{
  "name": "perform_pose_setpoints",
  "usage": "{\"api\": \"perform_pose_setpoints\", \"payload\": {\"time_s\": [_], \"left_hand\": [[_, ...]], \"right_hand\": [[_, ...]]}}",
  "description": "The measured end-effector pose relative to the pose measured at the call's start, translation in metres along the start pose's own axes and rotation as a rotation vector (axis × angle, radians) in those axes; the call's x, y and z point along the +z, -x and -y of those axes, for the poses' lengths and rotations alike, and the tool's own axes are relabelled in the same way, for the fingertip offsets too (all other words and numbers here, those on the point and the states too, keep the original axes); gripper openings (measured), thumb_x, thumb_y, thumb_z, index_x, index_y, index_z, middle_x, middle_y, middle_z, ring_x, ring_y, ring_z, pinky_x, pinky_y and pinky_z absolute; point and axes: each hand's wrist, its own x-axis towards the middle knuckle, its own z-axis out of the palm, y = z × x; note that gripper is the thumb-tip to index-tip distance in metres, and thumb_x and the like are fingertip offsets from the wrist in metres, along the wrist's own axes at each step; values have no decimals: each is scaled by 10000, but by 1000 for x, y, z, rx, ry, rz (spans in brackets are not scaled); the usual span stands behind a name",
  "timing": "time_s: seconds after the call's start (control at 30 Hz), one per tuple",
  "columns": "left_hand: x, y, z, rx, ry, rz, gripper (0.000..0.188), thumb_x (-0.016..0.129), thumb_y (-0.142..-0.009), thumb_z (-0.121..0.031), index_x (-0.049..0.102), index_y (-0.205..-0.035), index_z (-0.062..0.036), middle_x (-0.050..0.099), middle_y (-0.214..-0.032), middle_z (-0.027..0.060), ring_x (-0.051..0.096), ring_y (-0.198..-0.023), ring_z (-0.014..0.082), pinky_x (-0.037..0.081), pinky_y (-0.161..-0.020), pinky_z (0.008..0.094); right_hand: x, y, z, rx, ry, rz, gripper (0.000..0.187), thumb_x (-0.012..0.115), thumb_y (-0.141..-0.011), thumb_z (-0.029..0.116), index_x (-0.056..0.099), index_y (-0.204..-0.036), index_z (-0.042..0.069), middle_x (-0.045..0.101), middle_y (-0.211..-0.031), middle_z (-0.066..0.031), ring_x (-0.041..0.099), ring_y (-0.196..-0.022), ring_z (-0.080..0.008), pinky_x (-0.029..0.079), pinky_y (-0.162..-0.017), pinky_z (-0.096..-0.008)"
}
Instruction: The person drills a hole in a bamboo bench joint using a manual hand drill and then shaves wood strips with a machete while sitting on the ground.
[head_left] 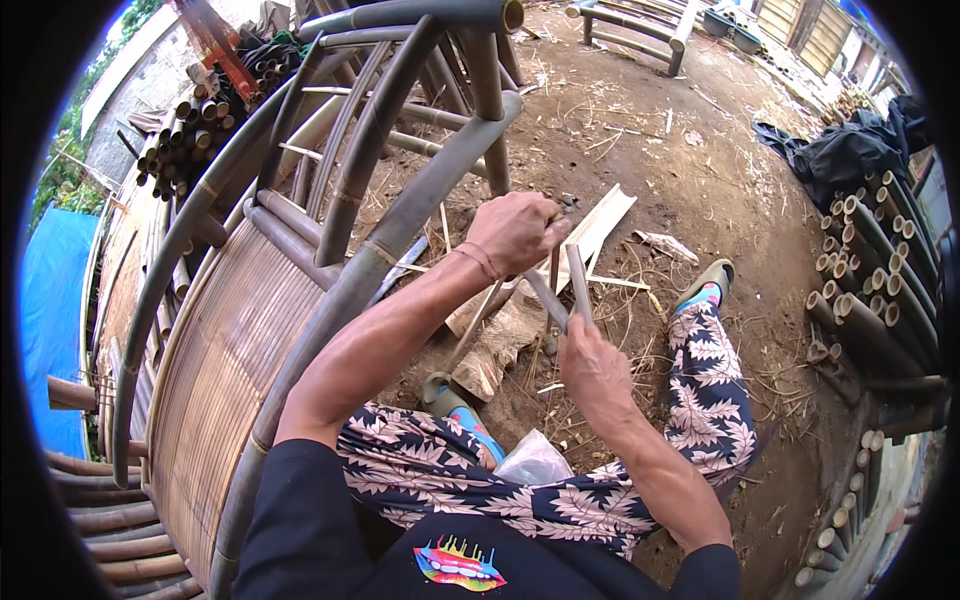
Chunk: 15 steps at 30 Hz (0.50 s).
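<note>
My left hand (515, 232) is closed in a fist, held out in front of me; what its fingers wrap round is hidden. Lower and to the right, my right hand (597, 375) grips a narrow bamboo strip (579, 283) that points upward. A flat grey piece (546, 298) slants between the two hands; whether it is a blade or another strip I cannot tell. Beneath them, a rough chunk of wood (492, 350) lies on the ground between my feet. A pale split bamboo length (605, 225) rests just beyond the hands.
A bamboo chair (235, 350) with a slatted surface stands close on my left. Bundled bamboo poles (870, 270) are stacked at the right, under dark cloth (855, 145). More poles (190, 135) lie at the far left, near a blue tarp (60, 320). Shavings litter the dirt ground (740, 220).
</note>
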Motion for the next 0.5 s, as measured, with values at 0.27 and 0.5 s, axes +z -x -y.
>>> {"api": "perform_pose_setpoints", "payload": {"time_s": [0.27,0.5], "left_hand": [[-92,28,32,-503,455,-272,262,635,-932,-219,659,-1035,22,680,-759,90,644,-650,146,543,-598,263],[-16,200,25,-873,1022,545,433,603,-902,-91,516,-1304,46,705,-825,127,694,-675,192,560,-619,317]], "right_hand": [[98,30,-97,426,-534,467,301,507,-981,236,620,-951,-42,657,-783,-203,662,-656,-319,534,-594,-440],[36,64,-125,320,-464,-156,252,576,-909,133,635,-1090,-33,665,-763,-168,657,-647,-242,510,-622,-387]]}}
